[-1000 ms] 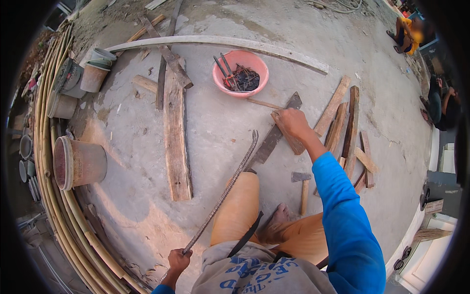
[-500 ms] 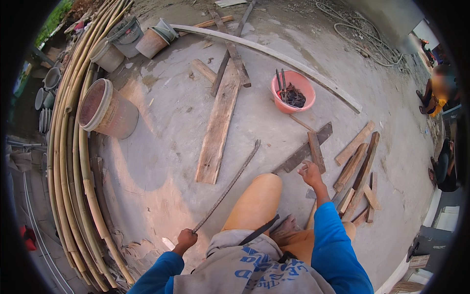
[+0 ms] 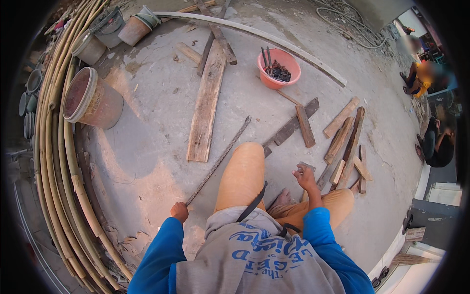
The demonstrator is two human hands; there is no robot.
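My left hand (image 3: pixel 179 211) is closed round the lower end of a long ribbed steel bar (image 3: pixel 215 167). The bar slants away over the concrete, its far end slightly bent, left of my raised knee. My right hand (image 3: pixel 305 178) hovers above my folded leg, fingers loosely curled and apart, with nothing visibly gripped. Just beyond its fingertips shows a small grey flat piece (image 3: pixel 308 166), partly hidden by the hand. Ahead lie a dark notched board (image 3: pixel 292 125) and a short brown wood block (image 3: pixel 305 126) across it. Several wood offcuts (image 3: pixel 339 140) lie to the right.
A pink basin (image 3: pixel 264 78) holds dark scraps and a tool with two handles. A long plank (image 3: pixel 207 108) lies ahead. Buckets (image 3: pixel 105 110) and bamboo poles (image 3: pixel 45 161) line the left. A pale beam (image 3: pixel 254 33) crosses the back. People (image 3: pixel 435 142) sit at far right.
The view has shifted, so the ground things appear higher and farther left. My right hand has drawn back from beside the wood block toward my folded leg. My left hand keeps the steel bar.
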